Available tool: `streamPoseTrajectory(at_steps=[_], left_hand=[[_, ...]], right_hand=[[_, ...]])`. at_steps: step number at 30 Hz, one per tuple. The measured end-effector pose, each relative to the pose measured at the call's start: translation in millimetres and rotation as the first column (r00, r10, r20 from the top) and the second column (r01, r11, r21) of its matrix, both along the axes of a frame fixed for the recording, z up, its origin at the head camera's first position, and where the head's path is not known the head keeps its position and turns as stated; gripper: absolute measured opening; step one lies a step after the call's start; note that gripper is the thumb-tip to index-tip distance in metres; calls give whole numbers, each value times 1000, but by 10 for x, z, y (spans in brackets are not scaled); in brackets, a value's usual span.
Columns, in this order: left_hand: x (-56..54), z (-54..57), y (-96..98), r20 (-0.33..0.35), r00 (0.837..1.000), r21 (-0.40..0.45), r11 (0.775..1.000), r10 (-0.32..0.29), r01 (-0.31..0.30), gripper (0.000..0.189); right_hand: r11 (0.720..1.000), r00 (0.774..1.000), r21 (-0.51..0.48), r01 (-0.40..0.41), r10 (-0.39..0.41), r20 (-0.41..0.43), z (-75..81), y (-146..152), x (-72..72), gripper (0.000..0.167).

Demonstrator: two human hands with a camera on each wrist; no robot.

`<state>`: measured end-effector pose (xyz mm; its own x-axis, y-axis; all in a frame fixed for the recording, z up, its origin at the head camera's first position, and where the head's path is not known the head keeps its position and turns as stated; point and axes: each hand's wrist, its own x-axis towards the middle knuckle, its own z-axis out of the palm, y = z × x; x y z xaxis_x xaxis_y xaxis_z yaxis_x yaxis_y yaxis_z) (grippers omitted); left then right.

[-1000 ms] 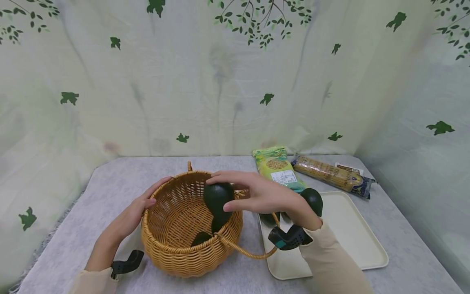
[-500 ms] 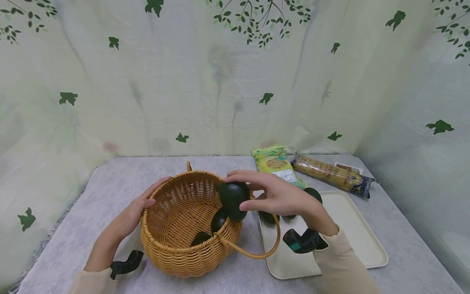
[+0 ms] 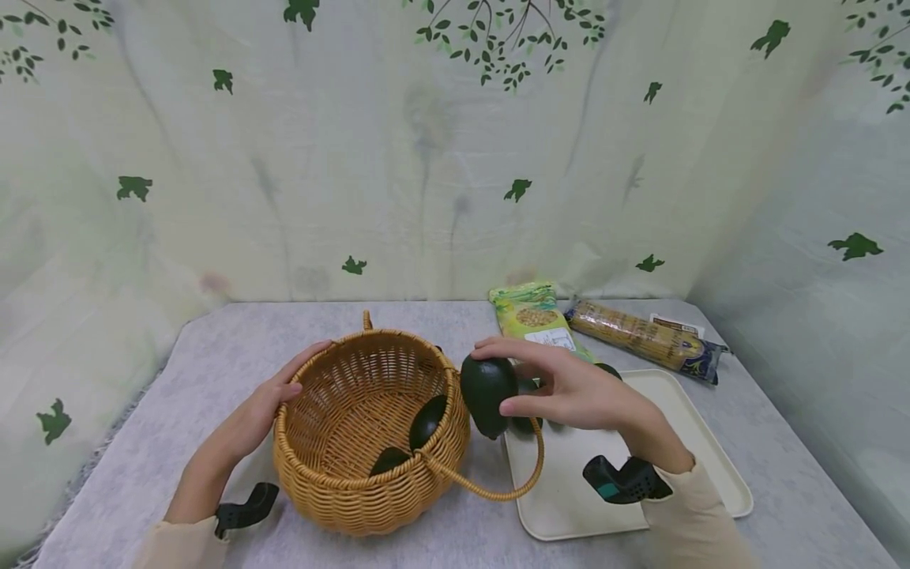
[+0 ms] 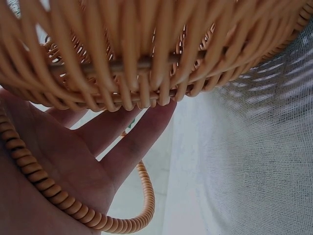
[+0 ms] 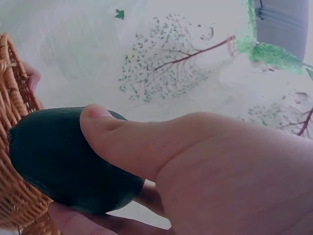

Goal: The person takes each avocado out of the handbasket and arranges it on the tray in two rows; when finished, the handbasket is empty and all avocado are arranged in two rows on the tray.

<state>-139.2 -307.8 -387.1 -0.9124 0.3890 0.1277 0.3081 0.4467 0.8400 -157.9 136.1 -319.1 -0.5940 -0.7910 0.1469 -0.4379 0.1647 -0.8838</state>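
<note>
A dark green avocado [image 3: 489,393] is between the thumb and fingers of my right hand [image 3: 562,387], just outside the right rim of the wicker basket [image 3: 370,506]. Its smooth skin fills the left of the right wrist view. Inside the basket lie two more dark avocados, one [image 3: 428,421] against the right wall and one [image 3: 389,460] partly hidden by the front rim. My left hand [image 3: 259,407] holds the basket's left side, thumb over the rim, fingers along the outside. In the left wrist view, a handle [image 4: 73,208] crosses that palm [image 4: 68,156].
A cream tray [image 3: 682,442] lies right of the basket, with dark avocados [image 3: 526,423] partly hidden behind my right hand. The basket's right handle [image 3: 498,495] hangs over the tray's edge. Behind lie a green-yellow bag [image 3: 529,312] and a long pasta packet [image 3: 640,336].
My right hand has carried the avocado rightward, out of the basket and past its rim. My left hand and the basket have stayed in place.
</note>
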Motion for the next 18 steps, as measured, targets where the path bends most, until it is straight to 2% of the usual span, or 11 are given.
streamPoseTrajectory(at_steps=[10,18], left_hand=[[-8,-9,-11,-16,1000,-3,1000,-3,3,57],[-8,-1,-11,-19,1000,-4,1000,-4,4,57]], right_hand=[[994,995,44,98,-97,-15,-90,263,33,62],[983,987,91,157,-158,6,-157,460,47,62]])
